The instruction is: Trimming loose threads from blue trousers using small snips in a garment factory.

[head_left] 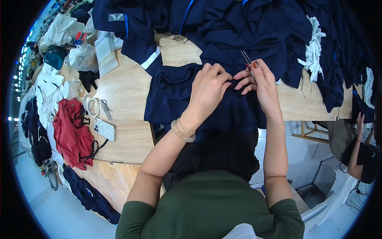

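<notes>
Dark navy garment (pixel 179 93), rumpled on wooden counter (pixel 123 89); pinched in left hand (pixel 209 87) grip; thin snips (pixel 246 59) clasped in right hand (pixel 260 81).

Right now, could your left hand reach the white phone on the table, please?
Probably yes: the left hand is pinching the navy garment, but bare table lies between it and the phone, with nothing blocking.

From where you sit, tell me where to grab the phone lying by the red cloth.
Take the phone by its two long edges, coming down from above. It lies flat, back up, on the wooden table, so only those edges give fingers a hold. Its left end sits close to the red cloth; come in from the bare right side.
</notes>
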Demonstrator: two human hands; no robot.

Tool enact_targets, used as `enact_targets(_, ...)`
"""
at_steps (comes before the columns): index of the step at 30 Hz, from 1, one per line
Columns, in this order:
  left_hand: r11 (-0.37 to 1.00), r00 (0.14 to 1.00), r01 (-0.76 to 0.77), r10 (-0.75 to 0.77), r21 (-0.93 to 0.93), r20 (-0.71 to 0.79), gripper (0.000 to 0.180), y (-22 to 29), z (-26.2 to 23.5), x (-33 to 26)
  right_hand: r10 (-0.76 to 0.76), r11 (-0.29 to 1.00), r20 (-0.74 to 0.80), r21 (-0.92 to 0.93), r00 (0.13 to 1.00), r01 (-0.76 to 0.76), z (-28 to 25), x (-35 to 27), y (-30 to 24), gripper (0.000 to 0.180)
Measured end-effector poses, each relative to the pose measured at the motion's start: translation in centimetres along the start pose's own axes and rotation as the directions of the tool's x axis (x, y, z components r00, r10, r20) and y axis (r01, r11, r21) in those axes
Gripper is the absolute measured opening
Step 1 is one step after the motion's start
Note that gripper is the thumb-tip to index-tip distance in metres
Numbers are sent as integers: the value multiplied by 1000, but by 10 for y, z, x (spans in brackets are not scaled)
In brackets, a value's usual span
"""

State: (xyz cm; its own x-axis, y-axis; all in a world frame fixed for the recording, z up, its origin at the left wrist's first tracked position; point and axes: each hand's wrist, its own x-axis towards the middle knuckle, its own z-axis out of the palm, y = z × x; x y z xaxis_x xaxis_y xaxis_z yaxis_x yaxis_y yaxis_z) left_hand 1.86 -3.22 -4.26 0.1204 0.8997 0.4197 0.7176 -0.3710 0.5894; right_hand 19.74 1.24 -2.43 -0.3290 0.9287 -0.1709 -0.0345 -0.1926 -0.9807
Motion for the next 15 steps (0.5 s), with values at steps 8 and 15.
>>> enact_targets(8, 886, 831, 342, -441, -314, -340, 13, -36, -46, -9, -71, 997, -43, 18, 997, 72, -2, 18, 6, 35)
enact_targets(15, 744, 615, 654, -627, -136, -479, 15, -94, -136, -66, -85, 996, -59, -9, 995, 84, -3, 30, 8, 36)
